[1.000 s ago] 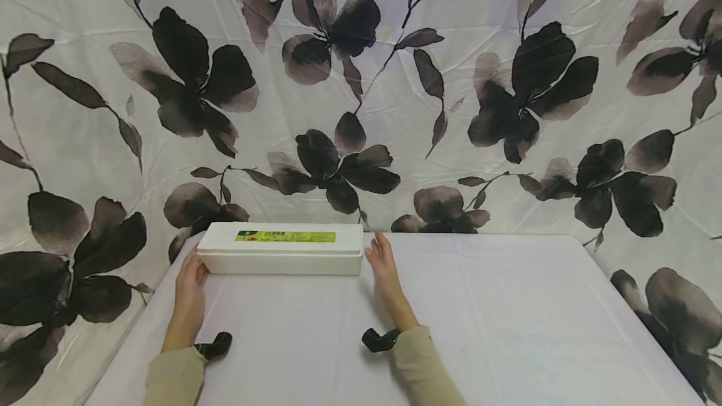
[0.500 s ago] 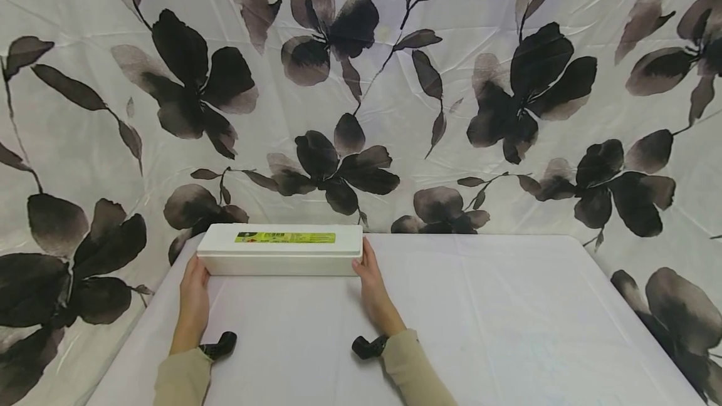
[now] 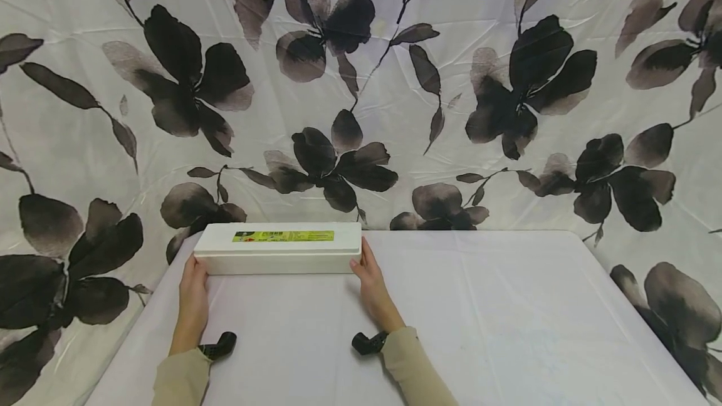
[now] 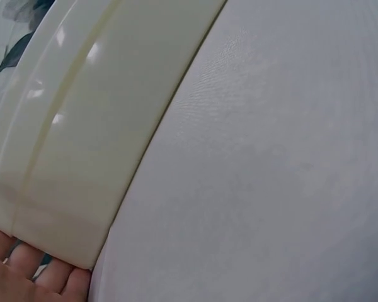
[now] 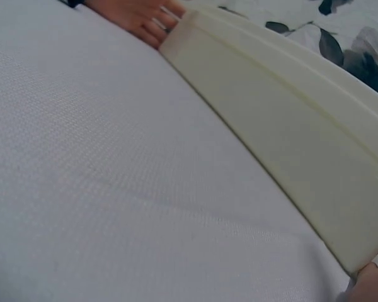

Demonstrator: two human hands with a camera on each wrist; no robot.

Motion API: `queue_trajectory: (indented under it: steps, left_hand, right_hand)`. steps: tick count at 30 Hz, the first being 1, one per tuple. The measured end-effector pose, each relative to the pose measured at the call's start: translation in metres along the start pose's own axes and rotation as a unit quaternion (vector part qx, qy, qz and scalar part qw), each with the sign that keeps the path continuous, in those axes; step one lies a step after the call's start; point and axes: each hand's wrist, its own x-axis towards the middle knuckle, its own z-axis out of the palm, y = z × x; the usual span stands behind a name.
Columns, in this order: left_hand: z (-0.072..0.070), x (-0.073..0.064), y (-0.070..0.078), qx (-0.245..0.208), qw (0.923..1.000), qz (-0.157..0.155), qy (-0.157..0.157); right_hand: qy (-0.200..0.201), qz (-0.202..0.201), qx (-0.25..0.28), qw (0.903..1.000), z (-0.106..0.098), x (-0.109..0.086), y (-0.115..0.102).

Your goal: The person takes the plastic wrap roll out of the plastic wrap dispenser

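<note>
A long white lidded box (image 3: 282,264) sits near the back edge of the white-covered table, with a yellow-green label (image 3: 283,236) along its top. At the box's left end, my left hand (image 3: 193,296) holds it. The left wrist view shows its fingers (image 4: 25,259) against that end face. On the opposite end is my right hand (image 3: 375,287), its thumb at the front corner and its fingers along the side. A seam runs between lid and body on the long front face (image 5: 271,138). The box's back side is hidden.
The white table (image 3: 479,318) spreads in front of the box and to its right. Behind it hangs a white cloth (image 3: 429,105) with dark floral print. Black wrist devices (image 3: 369,344) sit on both wrists below beige sleeves (image 3: 417,368).
Both hands have closed in on the box's ends; the right hand moved left from beside it until it met the box. The view has shifted slightly; the box has stayed about in place.
</note>
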Motion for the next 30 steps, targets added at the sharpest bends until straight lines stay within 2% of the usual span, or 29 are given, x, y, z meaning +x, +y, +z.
queue_trajectory:
  steps: [6, 10, 14, 17, 19, 24, 30]
  left_hand:
    - [-0.001, -0.005, 0.0, 0.024, 0.9995, -0.001, 0.021]
    - [-0.002, -0.005, 0.001, 0.023, 0.9992, -0.008, 0.032]
    - [0.0, -0.005, 0.002, -0.028, 0.9982, -0.014, 0.051]
    - [0.002, -0.005, 0.004, -0.082, 0.9936, -0.02, 0.076]
    - [0.003, -0.006, 0.004, -0.109, 0.9897, -0.023, 0.09]
    - [0.004, -0.009, 0.003, -0.131, 0.9856, -0.029, 0.103]
    - [0.004, -0.013, 0.003, -0.112, 0.989, -0.024, 0.093]
  right_hand:
    - [0.012, 0.006, -0.033, 0.9994, 0.002, -0.001, -0.002]
    - [0.014, 0.018, -0.044, 0.9988, 0.004, -0.004, -0.008]
    - [0.012, 0.022, -0.044, 0.9987, 0.007, -0.009, -0.026]
    - [0.014, 0.023, -0.048, 0.9985, 0.009, -0.015, -0.037]
    - [0.021, 0.02, -0.05, 0.9983, 0.008, -0.015, -0.034]
    - [0.028, 0.016, -0.045, 0.9985, 0.004, -0.016, -0.029]
    - [0.021, 0.019, -0.063, 0.9976, 0.006, -0.02, -0.039]
